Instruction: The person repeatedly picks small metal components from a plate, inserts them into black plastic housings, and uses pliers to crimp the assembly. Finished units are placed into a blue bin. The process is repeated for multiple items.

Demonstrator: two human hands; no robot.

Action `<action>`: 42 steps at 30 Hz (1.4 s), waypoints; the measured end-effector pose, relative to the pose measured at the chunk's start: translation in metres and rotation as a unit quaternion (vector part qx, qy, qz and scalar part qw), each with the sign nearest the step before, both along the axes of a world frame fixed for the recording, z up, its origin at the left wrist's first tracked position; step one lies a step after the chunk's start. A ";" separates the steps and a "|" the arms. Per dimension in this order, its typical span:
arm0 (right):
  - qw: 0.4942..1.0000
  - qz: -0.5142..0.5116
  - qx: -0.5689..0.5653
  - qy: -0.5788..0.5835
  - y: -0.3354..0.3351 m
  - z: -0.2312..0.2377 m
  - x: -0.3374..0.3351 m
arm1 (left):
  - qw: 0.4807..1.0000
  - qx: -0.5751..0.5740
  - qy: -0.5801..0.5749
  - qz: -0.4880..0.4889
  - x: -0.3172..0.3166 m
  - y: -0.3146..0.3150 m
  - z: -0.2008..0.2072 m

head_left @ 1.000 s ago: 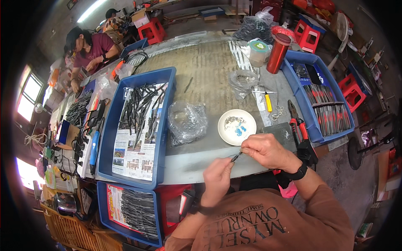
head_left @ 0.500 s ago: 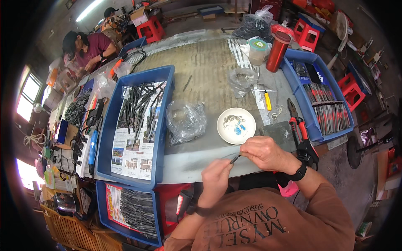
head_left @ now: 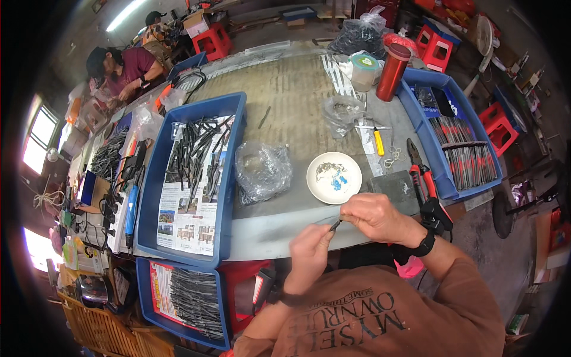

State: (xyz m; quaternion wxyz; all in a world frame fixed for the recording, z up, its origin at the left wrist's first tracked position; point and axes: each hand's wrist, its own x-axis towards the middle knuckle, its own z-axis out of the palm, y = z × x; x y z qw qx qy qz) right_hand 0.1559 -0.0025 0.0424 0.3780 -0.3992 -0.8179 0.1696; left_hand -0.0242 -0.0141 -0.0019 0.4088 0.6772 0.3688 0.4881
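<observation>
Over the table's front edge, my left hand (head_left: 310,245) pinches a small dark slender piece (head_left: 335,225) that points up toward the other hand. My right hand (head_left: 372,215) is closed at the piece's upper end, its fingertips together; whatever they hold there is too small to make out. Just beyond the hands sits a white round dish (head_left: 321,193) with tiny metal bits (head_left: 328,171) and bright blue bits (head_left: 339,182) in it. Left of the dish lies a clear plastic bag (head_left: 264,171).
A blue tray (head_left: 239,137) holds dark strips on newspaper; a lower blue tray (head_left: 223,315) has more. To the right are red-handled pliers (head_left: 426,178), a yellow-handled screwdriver (head_left: 379,143), a red tumbler (head_left: 393,72) and a blue bin (head_left: 425,140). Another person (head_left: 134,68) works at far left.
Both hands keep their pinch on the small dark piece with barely any movement. The whole view has shifted very slightly.
</observation>
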 end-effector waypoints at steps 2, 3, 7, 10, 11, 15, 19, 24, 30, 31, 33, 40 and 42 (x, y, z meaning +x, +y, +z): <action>1.000 0.002 -0.029 0.012 0.002 0.002 0.003 | 1.000 -0.026 0.003 -0.016 -0.001 0.002 0.000; 0.999 0.002 -0.046 0.017 0.002 0.003 0.005 | 0.999 -0.042 0.006 -0.023 -0.001 0.003 0.001; 0.996 -0.007 -0.081 0.030 0.002 0.008 0.010 | 0.997 -0.062 -0.010 -0.037 -0.002 0.004 0.002; 0.996 -0.013 -0.074 0.038 0.002 0.007 0.011 | 0.997 -0.070 -0.008 -0.044 -0.001 0.003 0.003; 0.996 -0.002 -0.081 0.029 0.003 0.007 0.011 | 0.996 -0.072 -0.008 -0.045 -0.001 0.003 0.003; 0.993 0.016 -0.121 0.004 0.003 0.003 0.014 | 0.996 -0.074 -0.016 -0.042 0.001 0.002 0.000; 0.996 0.025 -0.081 0.010 0.003 -0.005 0.011 | 0.996 -0.077 -0.009 -0.039 0.001 0.000 -0.003; 0.999 0.021 -0.021 0.013 -0.001 -0.009 0.006 | 0.995 -0.093 -0.007 -0.034 0.002 -0.004 -0.004; 0.998 0.011 -0.053 0.035 -0.001 -0.002 0.009 | 0.992 -0.112 -0.030 -0.056 0.003 0.001 0.002; 0.997 0.003 -0.062 0.049 0.000 -0.002 0.009 | 0.991 -0.118 -0.030 -0.060 0.002 0.003 0.003; 0.994 -0.017 -0.077 0.081 0.000 -0.001 0.009 | 0.993 -0.103 -0.013 -0.059 0.002 0.005 0.005; 0.981 -0.068 -0.133 0.127 -0.001 -0.004 0.013 | 0.987 -0.145 -0.035 -0.067 0.004 0.006 0.003; 0.982 -0.066 -0.138 0.115 -0.002 -0.003 0.014 | 0.988 -0.138 -0.029 -0.063 0.004 0.006 0.002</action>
